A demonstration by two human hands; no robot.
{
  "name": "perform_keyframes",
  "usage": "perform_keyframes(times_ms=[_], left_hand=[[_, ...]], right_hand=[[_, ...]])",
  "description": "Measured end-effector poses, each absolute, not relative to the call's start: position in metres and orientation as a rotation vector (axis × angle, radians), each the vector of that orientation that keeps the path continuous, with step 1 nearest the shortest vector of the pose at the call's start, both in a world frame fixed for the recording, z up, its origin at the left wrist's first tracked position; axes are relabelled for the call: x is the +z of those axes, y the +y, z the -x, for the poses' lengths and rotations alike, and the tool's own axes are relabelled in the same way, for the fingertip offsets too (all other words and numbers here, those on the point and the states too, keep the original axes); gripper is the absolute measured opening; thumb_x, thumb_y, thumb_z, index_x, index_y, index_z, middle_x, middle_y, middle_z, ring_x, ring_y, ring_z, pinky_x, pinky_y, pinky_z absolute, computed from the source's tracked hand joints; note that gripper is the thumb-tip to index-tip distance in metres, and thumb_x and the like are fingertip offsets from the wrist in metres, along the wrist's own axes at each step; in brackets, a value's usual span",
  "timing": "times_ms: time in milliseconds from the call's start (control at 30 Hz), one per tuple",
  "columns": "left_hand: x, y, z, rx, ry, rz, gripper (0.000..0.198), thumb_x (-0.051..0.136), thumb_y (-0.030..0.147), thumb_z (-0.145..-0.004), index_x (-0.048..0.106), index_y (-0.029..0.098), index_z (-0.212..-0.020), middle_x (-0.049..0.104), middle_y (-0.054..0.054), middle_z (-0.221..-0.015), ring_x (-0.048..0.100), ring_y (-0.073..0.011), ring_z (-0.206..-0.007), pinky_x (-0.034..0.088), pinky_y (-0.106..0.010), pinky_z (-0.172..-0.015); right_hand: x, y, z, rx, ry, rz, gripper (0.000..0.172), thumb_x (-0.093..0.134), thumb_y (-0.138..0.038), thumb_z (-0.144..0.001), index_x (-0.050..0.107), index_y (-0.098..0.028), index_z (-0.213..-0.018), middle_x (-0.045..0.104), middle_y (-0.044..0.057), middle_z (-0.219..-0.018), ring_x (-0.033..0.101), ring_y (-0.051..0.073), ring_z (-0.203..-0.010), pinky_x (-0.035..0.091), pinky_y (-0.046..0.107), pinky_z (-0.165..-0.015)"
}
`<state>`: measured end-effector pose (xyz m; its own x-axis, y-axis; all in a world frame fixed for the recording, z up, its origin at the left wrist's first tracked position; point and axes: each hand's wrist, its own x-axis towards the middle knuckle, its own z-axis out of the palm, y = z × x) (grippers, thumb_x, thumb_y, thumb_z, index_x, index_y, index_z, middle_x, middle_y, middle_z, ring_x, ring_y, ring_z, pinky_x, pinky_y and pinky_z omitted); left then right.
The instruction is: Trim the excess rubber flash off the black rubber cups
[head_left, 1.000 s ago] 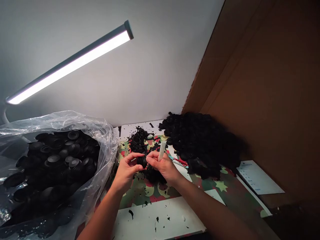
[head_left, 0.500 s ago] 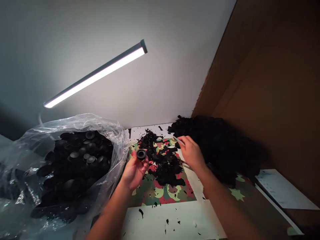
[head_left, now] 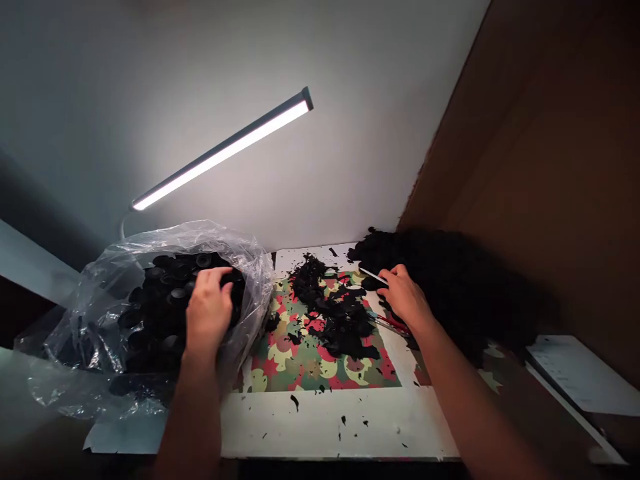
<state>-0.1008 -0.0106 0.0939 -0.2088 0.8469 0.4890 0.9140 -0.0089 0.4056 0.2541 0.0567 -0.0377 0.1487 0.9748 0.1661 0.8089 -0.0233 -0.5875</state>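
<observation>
Extends left forearm (head_left: 193, 407) and right forearm (head_left: 457, 383) forward, well apart. Holds the left hand (head_left: 209, 305) with its back upward, fingers (head_left: 216, 273) curved toward the right, thumb (head_left: 227, 293) slightly separated. Has the right hand (head_left: 404, 297) turned inward, with fingers gathered together.

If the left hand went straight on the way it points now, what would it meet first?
The left hand would probably meet the black round parts inside the clear plastic bag first, though how near they are is hard to tell from this view.
</observation>
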Motion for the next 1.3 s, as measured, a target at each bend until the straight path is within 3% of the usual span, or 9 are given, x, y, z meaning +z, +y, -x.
perform_keyframes(times_ms=[200,300,467,600,733,833,967,1100,1300], left_hand=[[0.096,0.003,0.117,-0.909,-2.048,1.777,0.029,0.053,0.023,-0.09,0.069,0.02,-0.114,0.059,-0.021,-0.13,0.045,-0.0444,-0.131,0.037,-0.066,-0.104],[0.091,-0.005,0.081,-1.22,-1.809,2.016,0.028,0.054,0.031,-0.093,0.069,0.021,-0.114,0.06,-0.017,-0.131,0.049,-0.0365,-0.13,0.037,-0.056,-0.111],[0.046,-0.005,0.009,-1.668,-1.982,2.893,0.034,0.064,0.042,-0.087,0.069,0.023,-0.116,0.072,-0.01,-0.115,0.068,-0.0257,-0.103,0.055,-0.04,-0.089],[0.007,0.008,-0.011,-2.308,-2.252,2.769,0.047,0.076,0.048,-0.077,0.071,0.021,-0.114,0.074,-0.011,-0.116,0.068,-0.0257,-0.107,0.053,-0.037,-0.09],[-0.004,0.01,-0.005,-2.655,-2.445,2.439,0.052,0.087,0.048,-0.063,0.075,0.015,-0.102,0.078,-0.008,-0.095,0.07,-0.021,-0.083,0.053,-0.03,-0.074],[-0.001,0.006,0.001,-2.64,-2.538,2.307,0.048,0.09,0.042,-0.058,0.076,0.014,-0.095,0.077,-0.006,-0.084,0.069,-0.0192,-0.074,0.053,-0.029,-0.069],[0.0,0.004,0.007,-2.498,-2.518,2.355,0.058,0.089,0.031,-0.06,0.071,0.017,-0.113,0.077,-0.009,-0.102,0.071,-0.0232,-0.091,0.055,-0.032,-0.078],[-0.003,0.004,0.009,-2.327,-2.454,2.42,0.057,0.086,0.024,-0.062,0.066,0.017,-0.115,0.076,-0.013,-0.109,0.07,-0.0282,-0.105,0.055,-0.039,-0.088],[-0.001,0.002,0.01,-1.95,-2.383,2.527,0.074,0.079,0.02,-0.065,0.055,0.019,-0.134,0.078,-0.007,-0.1,0.072,-0.0257,-0.099,0.053,-0.041,-0.093]], right_hand=[[-0.028,0.065,-0.261,0.386,-1.469,1.65,0.012,0.061,-0.02,-0.085,0.059,-0.021,-0.073,0.06,0.006,-0.086,0.056,0.02,-0.072,0.041,0.031,-0.066],[-0.023,0.068,-0.255,0.415,-1.365,1.515,0.016,0.058,-0.034,-0.088,0.061,-0.02,-0.079,0.063,0.006,-0.083,0.058,0.021,-0.073,0.045,0.032,-0.069],[-0.025,0.06,-0.224,0.598,-1.305,1.282,0.037,0.059,-0.055,-0.085,0.064,-0.019,-0.083,0.066,0.003,-0.073,0.058,0.018,-0.063,0.048,0.03,-0.061],[-0.027,0.041,-0.194,0.754,-1.339,1.126,0.035,0.065,-0.054,-0.082,0.065,-0.019,-0.079,0.066,0.003,-0.073,0.06,0.017,-0.063,0.05,0.029,-0.06],[-0.028,0.026,-0.175,0.961,-1.448,1.016,0.027,0.07,-0.047,-0.081,0.069,-0.02,-0.081,0.067,0.002,-0.072,0.06,0.017,-0.064,0.05,0.028,-0.06],[-0.025,0.021,-0.173,0.874,-1.513,0.982,0.027,0.064,-0.046,-0.088,0.071,-0.021,-0.082,0.069,0.004,-0.08,0.064,0.02,-0.076,0.052,0.031,-0.07],[-0.019,0.017,-0.179,0.759,-1.409,0.979,0.047,0.039,-0.05,-0.102,0.074,-0.023,-0.086,0.068,0.007,-0.096,0.065,0.021,-0.087,0.053,0.034,-0.076],[-0.016,0.008,-0.179,0.79,-1.409,0.912,0.064,0.022,-0.056,-0.105,0.075,-0.023,-0.087,0.069,0.007,-0.089,0.064,0.018,-0.068,0.054,0.033,-0.063],[-0.015,-0.006,-0.168,0.638,-1.713,0.797,0.013,0.061,-0.034,-0.097,0.07,-0.024,-0.096,0.075,0.005,-0.092,0.072,0.02,-0.086,0.058,0.033,-0.078]])
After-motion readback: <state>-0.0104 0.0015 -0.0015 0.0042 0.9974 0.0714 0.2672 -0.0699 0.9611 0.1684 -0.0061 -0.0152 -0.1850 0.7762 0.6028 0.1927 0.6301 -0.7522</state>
